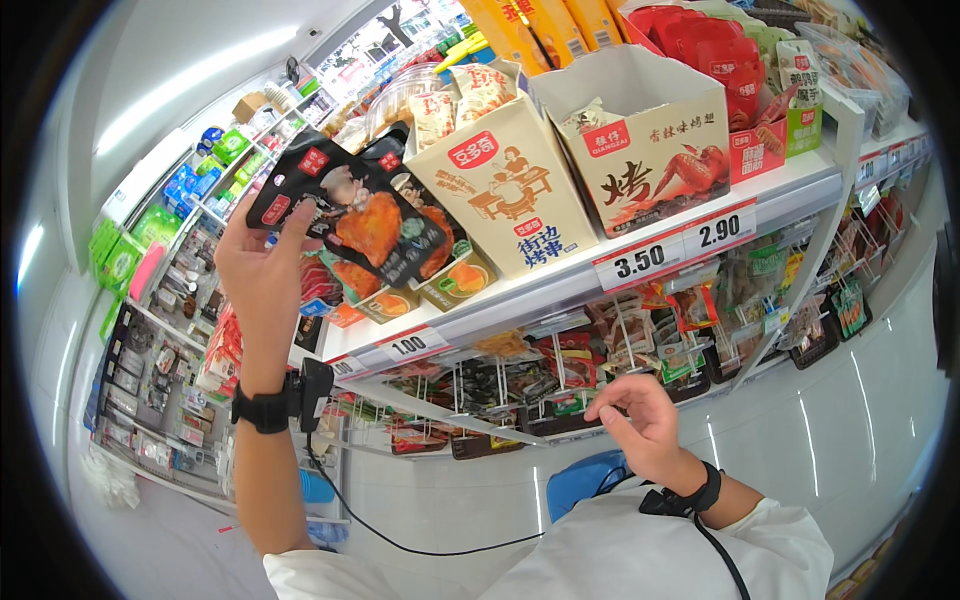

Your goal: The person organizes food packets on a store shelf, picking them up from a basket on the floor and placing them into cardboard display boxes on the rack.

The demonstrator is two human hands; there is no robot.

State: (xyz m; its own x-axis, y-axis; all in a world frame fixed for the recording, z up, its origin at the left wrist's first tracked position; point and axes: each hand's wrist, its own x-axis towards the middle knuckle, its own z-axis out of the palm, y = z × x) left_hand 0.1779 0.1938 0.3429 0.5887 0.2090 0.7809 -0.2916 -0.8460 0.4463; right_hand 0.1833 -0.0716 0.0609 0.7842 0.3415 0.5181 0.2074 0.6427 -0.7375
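Note:
My left hand (262, 277) grips the upper left end of a flat black snack packet (367, 210) with pictures of browned meat on it. The packet is tilted over small display boxes (459, 283) at the shelf's left end, partly hiding more dark packets. Just right of it stands a tall beige cardboard display box (506, 187) with wrapped snacks sticking out of its top. My right hand (637, 427) is in front of the lower racks, holding nothing, its fingers curled and the thumb a little apart.
A white shelf edge with price tags (637, 262) runs across in front of me. An open carton (660, 169) and red snack pouches (724, 71) stand farther right. Bagged snacks (555, 367) hang below. Cables trail from both wrist straps; a blue stool (574, 480) stands on the floor.

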